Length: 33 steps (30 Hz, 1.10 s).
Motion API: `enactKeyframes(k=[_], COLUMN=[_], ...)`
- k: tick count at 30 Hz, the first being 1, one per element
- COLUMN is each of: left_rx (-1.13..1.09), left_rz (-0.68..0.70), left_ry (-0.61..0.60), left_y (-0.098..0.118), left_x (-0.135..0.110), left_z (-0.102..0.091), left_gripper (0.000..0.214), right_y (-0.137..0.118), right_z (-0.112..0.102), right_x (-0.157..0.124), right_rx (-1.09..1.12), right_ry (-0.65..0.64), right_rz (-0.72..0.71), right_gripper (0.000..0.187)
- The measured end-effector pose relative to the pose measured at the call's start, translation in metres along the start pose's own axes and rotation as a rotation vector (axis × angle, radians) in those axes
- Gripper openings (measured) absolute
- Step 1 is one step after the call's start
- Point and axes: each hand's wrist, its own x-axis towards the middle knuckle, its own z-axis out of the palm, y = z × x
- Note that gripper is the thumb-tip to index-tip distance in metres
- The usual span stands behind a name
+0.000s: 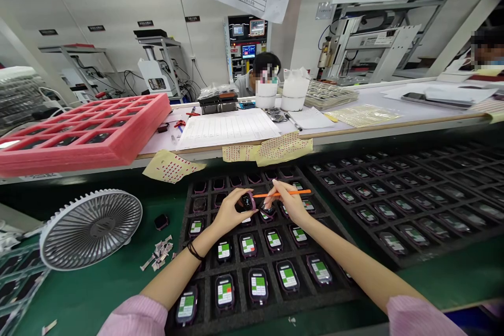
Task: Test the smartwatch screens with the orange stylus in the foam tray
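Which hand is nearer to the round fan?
Left. The left hand, holding a small watch-like device, is to the right of the fan; the right hand, with the orange stick, is farther right.

Above a black tray (241,296) of watches (258,284), many lit green, my left grip (231,210) holds a purple-edged watch (247,201) and my right grip (286,201) an orange stick (303,191), its tip beside it; a grey fan (100,226) sits to my left.

Dark-faced, purple-rimmed watch (247,201) just beside tip of near-level orange stick (265,195)
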Motion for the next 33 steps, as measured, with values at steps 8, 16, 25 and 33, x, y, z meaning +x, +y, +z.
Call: enactKeyframes(k=[8, 16, 25, 33], left_rx=[0.014, 0.025, 0.073, 0.506], left_rz=[0.026, 0.026, 0.020, 0.025], left_ry=[0.026, 0.023, 0.069, -0.046], left_y=[0.000, 0.001, -0.002, 0.027], left_x=[0.000, 0.000, 0.000, 0.014], left_z=[0.000, -0.001, 0.001, 0.008], left_gripper=[0.045, 0.045, 0.041, 0.038], right_y=[0.000, -0.001, -0.001, -0.002], right_z=[0.000, 0.000, 0.009, -0.004], right_x=[0.000, -0.001, -0.003, 0.006], right_rx=[-0.018, -0.032, -0.047, 0.007], right_ry=[0.000, -0.002, 0.010, 0.212], right_rz=[-0.017, -0.010, 0.000, -0.068], right_gripper=[0.043, 0.043, 0.043, 0.046])
